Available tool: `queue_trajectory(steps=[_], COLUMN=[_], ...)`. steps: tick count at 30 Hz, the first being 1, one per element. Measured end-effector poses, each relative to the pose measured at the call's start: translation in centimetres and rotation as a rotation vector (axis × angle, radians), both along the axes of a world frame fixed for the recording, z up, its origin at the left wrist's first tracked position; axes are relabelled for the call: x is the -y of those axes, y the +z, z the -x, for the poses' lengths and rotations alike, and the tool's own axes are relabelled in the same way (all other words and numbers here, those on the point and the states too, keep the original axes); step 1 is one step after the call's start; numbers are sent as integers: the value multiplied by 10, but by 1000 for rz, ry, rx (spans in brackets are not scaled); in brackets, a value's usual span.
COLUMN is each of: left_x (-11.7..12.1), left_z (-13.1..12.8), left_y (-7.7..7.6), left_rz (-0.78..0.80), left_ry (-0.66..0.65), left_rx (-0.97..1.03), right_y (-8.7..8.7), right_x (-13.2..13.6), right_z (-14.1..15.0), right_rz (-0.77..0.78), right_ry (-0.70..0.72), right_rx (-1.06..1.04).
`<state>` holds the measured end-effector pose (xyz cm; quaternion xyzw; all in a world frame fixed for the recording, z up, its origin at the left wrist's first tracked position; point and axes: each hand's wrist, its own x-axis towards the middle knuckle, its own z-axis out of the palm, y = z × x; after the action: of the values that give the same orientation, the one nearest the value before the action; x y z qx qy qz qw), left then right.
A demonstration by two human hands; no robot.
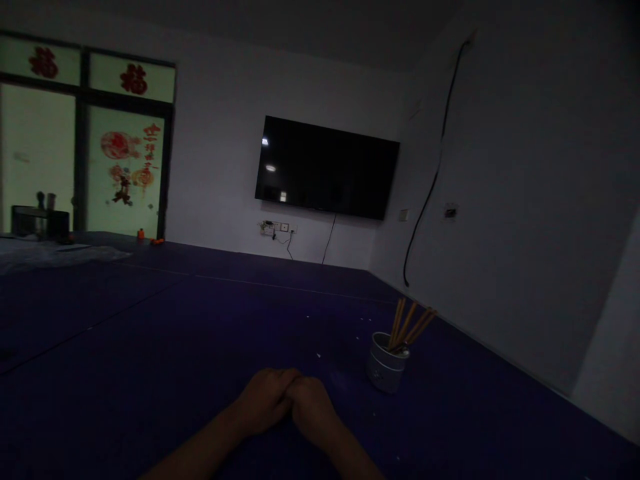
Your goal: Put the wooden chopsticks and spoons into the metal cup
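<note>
In the dim head view, my left hand (265, 399) and my right hand (312, 408) are closed against each other above the purple surface (210, 347). Their fingers meet in the middle and look folded together. No object shows in either one, though the inner sides of both are hidden. Nearest to my right hand is a grey cylindrical pot (386, 371), standing apart from it to the right. Several thin yellowish sticks (407, 328) lean out of the pot's top.
Small white scraps (319, 355) dot the surface. Clear plastic sheeting (60, 257), a dark box (40, 221) and small orange items (157, 241) lie far left. A television (327, 168) hangs on the back wall; a black cable (434, 180) dangles at the right.
</note>
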<state>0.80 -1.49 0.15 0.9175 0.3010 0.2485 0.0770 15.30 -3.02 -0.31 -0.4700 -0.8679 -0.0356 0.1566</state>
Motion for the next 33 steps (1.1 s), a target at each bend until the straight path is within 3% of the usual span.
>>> queue_trajectory(steps=[33], left_x=[-4], left_z=[0], left_y=[-6], left_rz=[-4], left_ry=[21], left_rx=[-26], right_y=[6], right_x=[3], right_z=[0], right_rz=[-1], right_ry=[10], right_rx=[39])
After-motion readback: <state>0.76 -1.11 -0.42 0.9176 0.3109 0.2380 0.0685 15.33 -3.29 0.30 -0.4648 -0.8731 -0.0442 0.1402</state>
